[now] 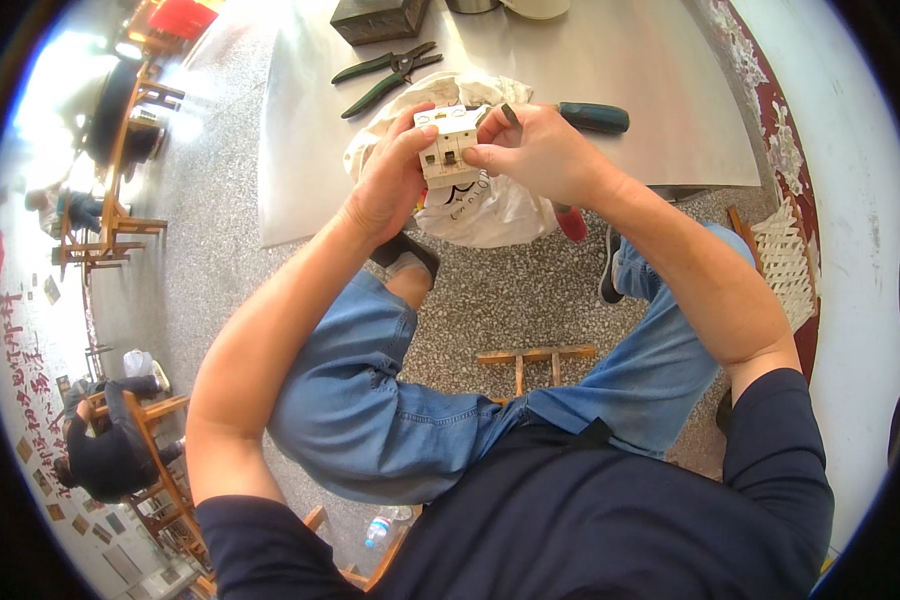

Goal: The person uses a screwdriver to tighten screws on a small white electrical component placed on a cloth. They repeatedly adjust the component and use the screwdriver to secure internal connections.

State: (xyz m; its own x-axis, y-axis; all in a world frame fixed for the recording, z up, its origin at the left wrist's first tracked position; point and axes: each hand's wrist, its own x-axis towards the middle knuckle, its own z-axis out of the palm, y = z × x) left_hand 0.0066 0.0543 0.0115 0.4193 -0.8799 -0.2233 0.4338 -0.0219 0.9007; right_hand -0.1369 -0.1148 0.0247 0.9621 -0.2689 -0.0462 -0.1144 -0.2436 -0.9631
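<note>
Over a crumpled white cloth bag (490,215) I hold a white circuit breaker (448,142) with dark toggles on its front. My left hand (398,170) wraps its left side, with the thumb on the front face. At the right edge, my right hand (535,150) is closed on it, the thumb pressing near the toggles and the fingers curled. A small dark piece (511,115) sticks up between the right fingers; what it is I cannot make out. Just right of that hand lies a tool with a dark green handle (595,117).
Green-handled pliers (390,75) lie on the metal-topped table (310,170), near a dark block (378,18). A red handle (571,223) hangs by the table's front edge. Below are my knees and a wooden stool frame (535,355). Another person (110,445) sits far left.
</note>
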